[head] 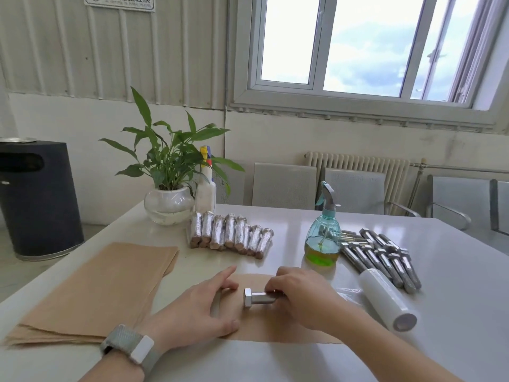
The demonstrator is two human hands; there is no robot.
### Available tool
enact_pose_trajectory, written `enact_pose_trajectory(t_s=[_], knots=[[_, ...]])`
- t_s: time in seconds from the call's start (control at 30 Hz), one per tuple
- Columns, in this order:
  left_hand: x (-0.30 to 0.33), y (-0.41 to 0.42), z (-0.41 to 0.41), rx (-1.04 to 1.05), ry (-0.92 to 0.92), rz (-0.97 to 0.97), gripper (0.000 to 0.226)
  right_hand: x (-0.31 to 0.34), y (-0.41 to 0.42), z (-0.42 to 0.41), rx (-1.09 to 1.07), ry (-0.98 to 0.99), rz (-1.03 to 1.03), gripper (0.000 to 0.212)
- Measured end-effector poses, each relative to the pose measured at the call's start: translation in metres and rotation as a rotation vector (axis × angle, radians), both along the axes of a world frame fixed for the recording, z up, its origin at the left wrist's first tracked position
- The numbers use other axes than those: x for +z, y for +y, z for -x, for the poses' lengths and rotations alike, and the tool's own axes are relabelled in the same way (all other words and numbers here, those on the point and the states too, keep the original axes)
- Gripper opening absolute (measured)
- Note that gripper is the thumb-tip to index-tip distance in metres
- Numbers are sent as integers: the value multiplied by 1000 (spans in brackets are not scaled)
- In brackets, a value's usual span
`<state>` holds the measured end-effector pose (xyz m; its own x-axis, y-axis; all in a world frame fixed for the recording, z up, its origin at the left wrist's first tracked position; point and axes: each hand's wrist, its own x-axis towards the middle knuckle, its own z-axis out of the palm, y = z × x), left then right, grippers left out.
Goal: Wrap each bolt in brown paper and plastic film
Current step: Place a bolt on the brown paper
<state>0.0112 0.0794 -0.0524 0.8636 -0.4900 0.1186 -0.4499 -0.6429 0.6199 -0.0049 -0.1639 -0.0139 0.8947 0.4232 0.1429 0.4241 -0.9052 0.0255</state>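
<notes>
Steel bolt (260,298) lies on a single brown paper sheet (278,326) on the counter (440,271), directly between the two hands. Long axis runs roughly left-right: hex head points toward the left hand (198,307), shank end disappears under the right hand (300,296).

Right hand: fingers curled over the shank, gripping it from above; it is the one in contact with the bolt. Left hand: fingers straight, palm down, pressing flat on the paper just left of the bolt head, not touching the bolt as far as I can tell. A gap of bare paper shows between its fingers and the hex head.

Paper extends in front of and behind the bolt, near edge toward the wrists. So my read: the next move is a roll across the bolt axis, away from or toward the body, with the left hand pinning or lifting the paper edge while the right turns the shank.

Beyond the hands: row of finished wrapped bolts (231,234). Left of the left hand: stack of paper sheets (110,285). Right of the right hand: roll of plastic film (388,299), then the pile of bare bolts (382,257) and a spray bottle (323,238) further out.

Risk, as a guess: head is wider than shank, so the roll may wander off straight.
</notes>
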Motion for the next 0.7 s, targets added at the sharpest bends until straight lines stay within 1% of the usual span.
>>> enact_pose_trajectory(t_s=[0.27,0.47,0.53,0.57,0.6,0.63,0.7], knots=[[-1,2,-2,-9,-2,-5,97,-8,-3,-1,-44,62,-22,31],[-1,2,-3,-11,-2,1,95,-7,-2,0,-43,48,-30,34],[-1,2,-3,-15,2,3,95,-3,-3,2,-48,88,-53,37],[-1,2,-2,-16,2,2,95,2,-7,1,-66,121,-118,40],[-1,3,-2,-18,2,2,95,9,-13,-2,-101,134,-236,41],[0,3,-2,-20,5,4,95,20,-22,-7,-160,87,-394,38],[0,3,-3,-22,14,9,95,40,-45,-23,-366,-133,-736,30]])
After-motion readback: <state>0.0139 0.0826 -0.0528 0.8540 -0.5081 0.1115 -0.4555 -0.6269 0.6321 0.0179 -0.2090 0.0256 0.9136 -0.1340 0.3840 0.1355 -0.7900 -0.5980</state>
